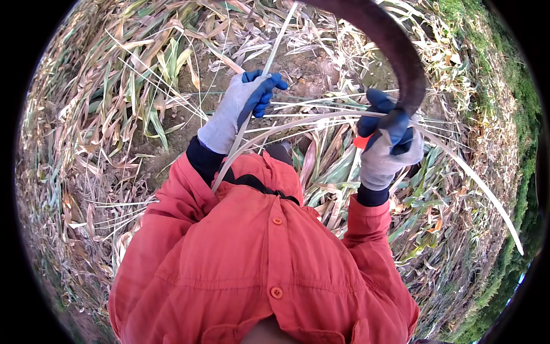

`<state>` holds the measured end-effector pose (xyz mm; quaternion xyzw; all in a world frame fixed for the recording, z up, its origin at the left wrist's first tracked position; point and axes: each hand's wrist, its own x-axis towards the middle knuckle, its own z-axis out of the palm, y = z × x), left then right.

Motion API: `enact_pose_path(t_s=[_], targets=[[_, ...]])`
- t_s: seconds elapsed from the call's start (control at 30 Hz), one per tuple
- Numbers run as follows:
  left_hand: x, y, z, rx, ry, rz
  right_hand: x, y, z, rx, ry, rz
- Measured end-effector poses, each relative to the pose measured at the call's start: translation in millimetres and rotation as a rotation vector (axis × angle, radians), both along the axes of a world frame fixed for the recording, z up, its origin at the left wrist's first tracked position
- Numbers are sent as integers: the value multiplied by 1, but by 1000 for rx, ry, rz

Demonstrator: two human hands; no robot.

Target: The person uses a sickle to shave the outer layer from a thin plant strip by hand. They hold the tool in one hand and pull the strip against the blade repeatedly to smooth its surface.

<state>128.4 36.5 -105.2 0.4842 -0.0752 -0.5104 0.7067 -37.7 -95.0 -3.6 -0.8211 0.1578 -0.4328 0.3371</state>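
Observation:
My left hand [253, 96], in a grey glove with blue-coated fingers, is closed around a long pale stalk [279, 38]. The stalk runs from the top of the view down past my wrist to my shirt front. In my right hand [389, 144], gloved alike, is a sickle; its dark curved blade [406, 47] arcs up and left over the ground. A bit of its orange handle [362, 142] shows beside my fingers. A second pale stalk [296, 123] bends across from near my left forearm through my right hand, and its free end [494, 204] droops at the right.
Several thin pale stems [316, 103] lie crosswise beyond my body, between my hands. Dry and green long leaves [165, 73] cover much of the ground around a bare soil patch [307, 71]. Other thin stems [122, 219] stick out at the left. Green vegetation [522, 81] borders the right side.

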Motion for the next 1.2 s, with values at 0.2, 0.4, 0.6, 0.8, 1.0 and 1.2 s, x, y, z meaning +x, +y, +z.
enact_pose_path(t_s=[0.2,0.4,0.6,0.8,1.0,1.2], targets=[[-26,10,24,18,-20,-230,22,-18,-6,430,-11,-120],[-22,19,22,10,-34,-129,21,-77,19,490,-172,-152],[-26,13,31,-248,176,46,23,-79,37,626,-185,203],[-50,0,34,-318,276,-156,27,-55,-13,411,359,434],[-44,-6,36,-206,244,30,13,-14,-17,384,379,321],[-48,-12,34,-227,257,55,8,-3,-4,493,290,363]])
